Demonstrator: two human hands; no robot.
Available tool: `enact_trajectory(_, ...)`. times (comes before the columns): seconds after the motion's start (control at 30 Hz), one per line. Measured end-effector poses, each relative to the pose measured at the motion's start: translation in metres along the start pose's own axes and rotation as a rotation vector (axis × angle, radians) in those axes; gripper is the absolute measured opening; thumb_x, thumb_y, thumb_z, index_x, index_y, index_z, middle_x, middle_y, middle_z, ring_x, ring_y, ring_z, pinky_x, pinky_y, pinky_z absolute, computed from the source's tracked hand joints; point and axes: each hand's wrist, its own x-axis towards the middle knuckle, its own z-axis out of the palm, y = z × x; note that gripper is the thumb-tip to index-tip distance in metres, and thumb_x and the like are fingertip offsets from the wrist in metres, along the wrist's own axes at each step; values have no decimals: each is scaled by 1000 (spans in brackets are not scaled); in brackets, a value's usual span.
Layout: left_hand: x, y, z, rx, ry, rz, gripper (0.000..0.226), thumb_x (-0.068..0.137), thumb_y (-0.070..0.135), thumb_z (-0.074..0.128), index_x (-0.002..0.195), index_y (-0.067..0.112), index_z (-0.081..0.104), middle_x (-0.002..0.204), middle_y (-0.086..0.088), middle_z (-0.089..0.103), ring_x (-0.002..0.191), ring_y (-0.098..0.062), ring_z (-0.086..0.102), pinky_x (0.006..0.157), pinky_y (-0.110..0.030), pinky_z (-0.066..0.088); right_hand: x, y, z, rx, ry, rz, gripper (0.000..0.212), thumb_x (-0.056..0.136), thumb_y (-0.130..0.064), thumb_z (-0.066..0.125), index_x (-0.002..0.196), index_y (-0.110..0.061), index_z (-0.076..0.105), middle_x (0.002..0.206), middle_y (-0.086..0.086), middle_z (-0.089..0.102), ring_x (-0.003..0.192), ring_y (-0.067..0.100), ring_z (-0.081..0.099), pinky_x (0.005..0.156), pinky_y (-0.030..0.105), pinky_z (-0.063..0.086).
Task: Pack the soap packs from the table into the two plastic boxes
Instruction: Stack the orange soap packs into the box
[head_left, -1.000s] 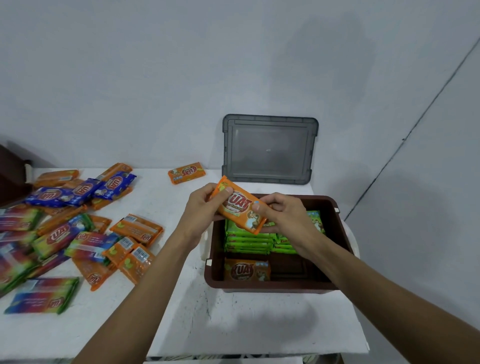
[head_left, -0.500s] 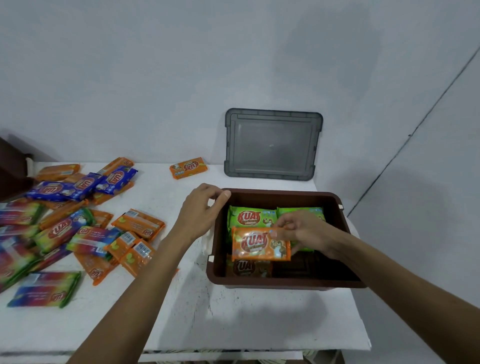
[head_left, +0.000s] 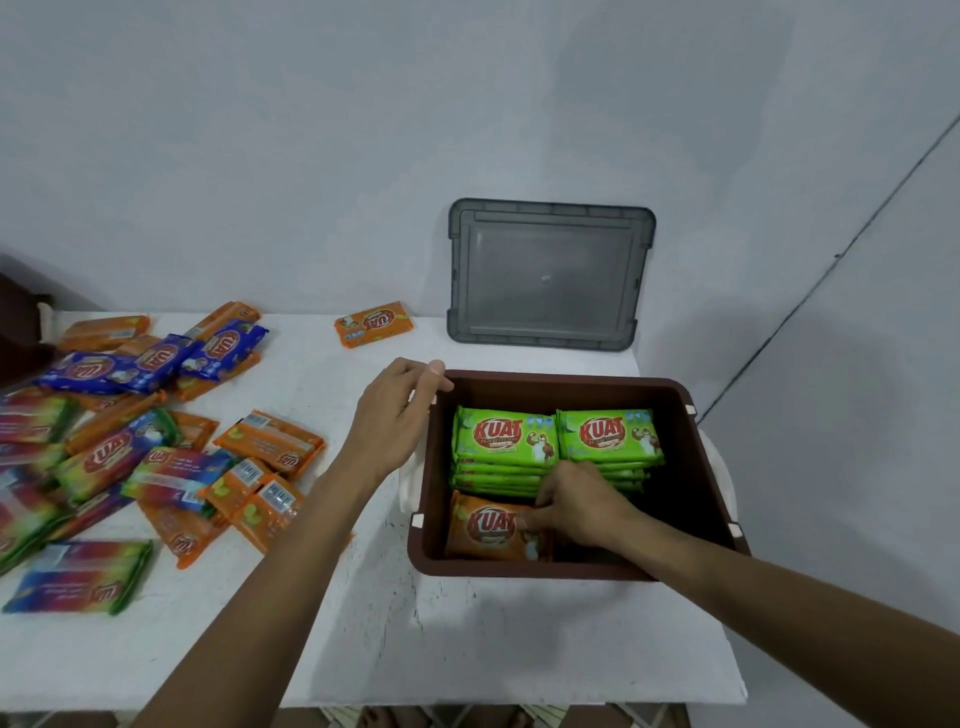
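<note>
A brown plastic box (head_left: 696, 467) stands on the white table (head_left: 467, 634). Two stacks of green soap packs (head_left: 504, 439) fill its far half. An orange soap pack (head_left: 485, 527) lies in the near left corner, and my right hand (head_left: 576, 506) holds its right end down inside the box. My left hand (head_left: 397, 410) hovers by the box's left rim, fingers loosely curled and holding nothing. Several orange, blue and rainbow soap packs (head_left: 171, 467) lie scattered over the left of the table.
A grey lid (head_left: 550, 273) leans against the wall behind the box. One orange pack (head_left: 373, 323) lies alone near the wall. A dark object (head_left: 21, 322) sits at the far left edge. The table's right edge runs just beside the box.
My right hand has carried the orange pack from above the box down into its near left corner. My left hand let go of it and drew back to the left rim.
</note>
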Motion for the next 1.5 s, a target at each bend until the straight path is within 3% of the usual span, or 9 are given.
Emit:
enact_trajectory(0.27,2,-2,-1,-13,17,11,53,97,48,28,96,20,73,104,3,62,95,-6,57,81,-12,39,-1,-1,2,-40,-9,-156,24,88,-29,72,101,-9,78,97,6,75,82,14,65,65,20,43)
enact_trajectory(0.4,2,-3,-5,-95,-14,-4,51,97,50,30,99,21,72,106,4,65,99,-7,60,84,-19,44,-5,-2,-1,-97,-38,-152,27,90,-32,70,102,-10,77,93,7,76,73,11,63,54,13,40)
enact_trajectory(0.5,0,-8,-16,-113,-51,17,40,99,48,33,99,29,68,104,7,67,97,-5,62,83,-25,48,-14,-9,-15,-173,-150,-110,34,91,-43,65,101,-12,75,91,9,74,77,20,68,64,30,54)
enact_trajectory(0.6,-4,-20,-27,-18,-83,35,31,101,43,39,100,29,67,102,9,67,94,-6,62,74,-15,45,-19,-28,-46,-62,-268,-17,39,94,-46,59,92,-8,72,81,16,73,69,25,73,66,36,62)
enact_trajectory(0.83,-15,-68,-75,176,-143,-91,26,98,39,49,112,24,66,111,8,65,93,-2,59,76,-12,44,8,-104,-96,-1,-69,-140,37,93,-48,59,87,-13,70,74,10,74,63,22,73,68,36,61)
enact_trajectory(1.13,-6,-115,-138,319,-290,-222,20,95,36,56,114,35,61,121,6,58,108,-9,55,93,-33,49,99,-192,-84,164,-11,-203,25,92,-38,63,94,-14,69,83,14,72,69,21,69,60,30,59)
enact_trajectory(1.3,13,-136,-158,421,-515,-257,14,92,39,58,104,38,63,131,4,56,118,-14,50,102,-34,43,188,-214,-55,-70,61,-200,30,94,-42,57,102,-15,67,99,9,67,80,21,61,67,33,54)
enact_trajectory(1.4,23,-145,-164,443,-628,-281,23,92,38,59,115,33,65,134,5,55,121,-15,50,102,-32,41,239,-218,-36,-324,75,-221,29,97,-25,52,123,-13,59,121,8,60,105,27,57,85,36,48)
enact_trajectory(1.5,31,-152,-167,436,-738,-299,30,91,42,61,120,37,60,138,6,50,124,-15,47,103,-33,39,275,-218,-22,-482,63,-237,37,95,-13,49,132,-12,52,130,10,56,114,29,55,91,35,45)
